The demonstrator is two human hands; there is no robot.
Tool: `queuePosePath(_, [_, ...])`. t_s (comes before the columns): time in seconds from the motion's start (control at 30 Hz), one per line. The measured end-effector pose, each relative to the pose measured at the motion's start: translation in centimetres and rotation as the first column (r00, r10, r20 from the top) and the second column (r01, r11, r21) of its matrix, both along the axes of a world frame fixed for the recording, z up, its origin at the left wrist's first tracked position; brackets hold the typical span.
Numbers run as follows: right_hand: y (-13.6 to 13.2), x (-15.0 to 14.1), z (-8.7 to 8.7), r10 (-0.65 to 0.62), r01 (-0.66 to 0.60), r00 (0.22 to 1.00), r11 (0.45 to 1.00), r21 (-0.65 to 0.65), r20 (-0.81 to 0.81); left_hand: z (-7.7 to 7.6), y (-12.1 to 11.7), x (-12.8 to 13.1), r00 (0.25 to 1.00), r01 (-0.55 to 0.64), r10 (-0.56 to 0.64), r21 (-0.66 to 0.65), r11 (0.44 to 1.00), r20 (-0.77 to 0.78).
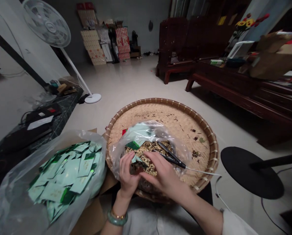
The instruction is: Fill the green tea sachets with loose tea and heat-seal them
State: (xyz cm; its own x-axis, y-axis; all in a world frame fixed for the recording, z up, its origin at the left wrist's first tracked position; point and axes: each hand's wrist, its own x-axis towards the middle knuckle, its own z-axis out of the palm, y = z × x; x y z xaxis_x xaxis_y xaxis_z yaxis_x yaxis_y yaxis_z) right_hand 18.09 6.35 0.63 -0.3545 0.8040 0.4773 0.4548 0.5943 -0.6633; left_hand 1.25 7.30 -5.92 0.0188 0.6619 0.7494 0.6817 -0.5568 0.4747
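Note:
A round woven bamboo tray (160,103) lies in front of me, with a clear plastic bag (141,133) resting on it. The bag holds a speckled tan grain mix (146,153) and pale green sachets. My left hand (127,173), wearing a green bangle, pinches a small pale green sachet (136,159) above the mix. My right hand (163,171) grips black tong-like pliers (171,156) trailing a white cable (204,172). Beside the tray, a larger plastic bag (13,202) in a cardboard box (108,184) holds several pale green and dark green sachets (65,173).
A black round disc on a stand (252,173) sits to my right, with loose cables on the floor. A dark counter (60,120) runs along the left. Dark wooden furniture (234,78) stands at the right, a white standing fan (46,23) back left, and stacked packaging (99,42) against the far wall.

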Motion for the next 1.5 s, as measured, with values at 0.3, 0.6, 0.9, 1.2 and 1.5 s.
queuePosePath(0.3, [2.6,1.1,-0.6,-0.053,-0.035,0.973,0.929,-0.368,-0.226,2.0,0.0,0.0,0.914,0.226,0.026,-0.563,0.795,0.404])
queuePosePath(0.6, [4.0,1.3,-3.3,-0.247,-0.202,0.867,0.622,-0.756,-0.434,2.0,-0.2,1.9,0.519,0.511,0.32,-0.588,0.628,0.793])
queuePosePath(0.9, [3.3,0.6,-3.9,-0.274,-0.178,0.849,0.657,-0.733,-0.452,1.6,-0.2,2.7,0.517,0.449,0.354,-0.599,0.664,0.78])
queuePosePath(1.2, [2.8,0.6,-5.1,-0.297,-0.142,0.848,0.671,-0.728,-0.439,2.2,-0.8,2.8,0.78,0.484,0.204,-0.777,0.401,0.591])
queuePosePath(1.5, [3.8,-0.1,-4.8,-0.261,-0.17,0.828,0.727,-0.665,-0.497,2.8,-1.0,2.8,0.75,0.601,0.179,-0.769,0.217,0.637])
